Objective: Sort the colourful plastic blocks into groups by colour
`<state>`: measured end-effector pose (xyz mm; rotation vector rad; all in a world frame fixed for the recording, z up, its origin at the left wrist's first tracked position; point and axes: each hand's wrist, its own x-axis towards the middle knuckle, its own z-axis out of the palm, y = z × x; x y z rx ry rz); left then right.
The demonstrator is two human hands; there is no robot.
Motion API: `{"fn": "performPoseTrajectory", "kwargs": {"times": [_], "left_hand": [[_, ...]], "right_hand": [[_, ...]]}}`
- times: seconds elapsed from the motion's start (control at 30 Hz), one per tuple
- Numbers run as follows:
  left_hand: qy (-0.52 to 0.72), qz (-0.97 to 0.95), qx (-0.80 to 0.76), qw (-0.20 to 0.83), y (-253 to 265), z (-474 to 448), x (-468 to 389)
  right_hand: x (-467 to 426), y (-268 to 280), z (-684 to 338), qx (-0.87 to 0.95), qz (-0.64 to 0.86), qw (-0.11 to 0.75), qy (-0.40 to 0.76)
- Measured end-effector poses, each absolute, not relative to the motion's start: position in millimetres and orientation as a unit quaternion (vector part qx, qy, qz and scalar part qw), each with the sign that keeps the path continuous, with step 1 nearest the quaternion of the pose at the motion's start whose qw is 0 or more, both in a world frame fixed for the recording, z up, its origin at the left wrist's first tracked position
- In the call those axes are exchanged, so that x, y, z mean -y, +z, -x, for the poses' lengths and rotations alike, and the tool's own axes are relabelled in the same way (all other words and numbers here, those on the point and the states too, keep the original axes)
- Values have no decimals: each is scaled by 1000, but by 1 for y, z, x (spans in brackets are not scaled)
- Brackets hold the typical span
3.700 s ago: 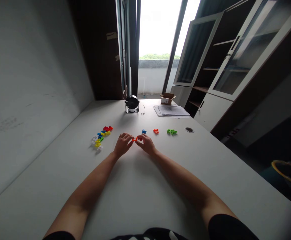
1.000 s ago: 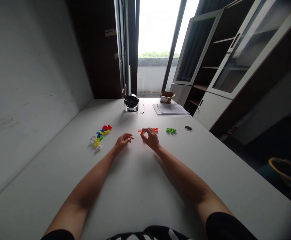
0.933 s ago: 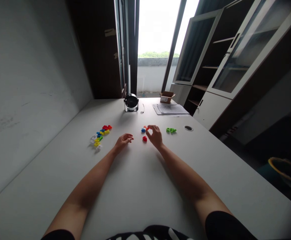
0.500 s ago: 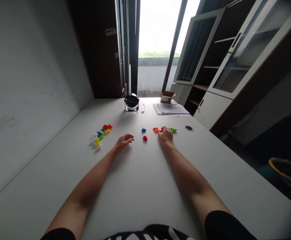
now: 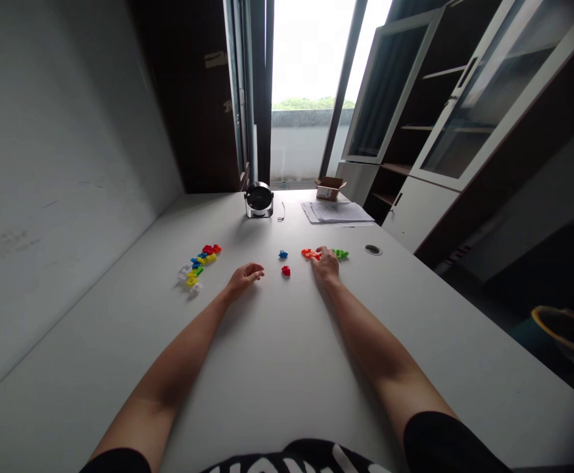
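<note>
My right hand (image 5: 327,265) rests on the white table at a row of small orange plastic pieces (image 5: 307,253). Its thumb and fingers close on the nearest orange piece, which they partly cover. Just past the knuckles lie green plastic pieces (image 5: 340,253). My left hand (image 5: 245,279) lies on its side with loosely curled fingers apart and nothing in them. Between the hands sit a blue plastic piece (image 5: 283,254) and, nearer to me, a red plastic piece (image 5: 286,270). Their exact kind is too small to tell.
Left of my left hand, several red, blue, yellow, green and white pieces (image 5: 196,266) form a loose line. Farther back stand a round black device (image 5: 259,200) on a bracket, papers (image 5: 338,213) and an open cardboard box (image 5: 329,188). A round hole (image 5: 373,249) is at right.
My right hand has shifted very slightly left at the orange pieces. My left hand and the pieces around it look unchanged.
</note>
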<state>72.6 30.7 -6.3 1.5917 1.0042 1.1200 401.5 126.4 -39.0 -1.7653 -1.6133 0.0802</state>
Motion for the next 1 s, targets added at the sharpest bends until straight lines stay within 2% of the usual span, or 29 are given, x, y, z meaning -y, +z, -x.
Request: {"fn": "performPoseTrajectory", "kwargs": {"times": [1.0], "left_hand": [[440, -667, -415, 436, -9, -71, -32]], "right_hand": [[-137, -47, -407, 618, 685, 384, 40]]}}
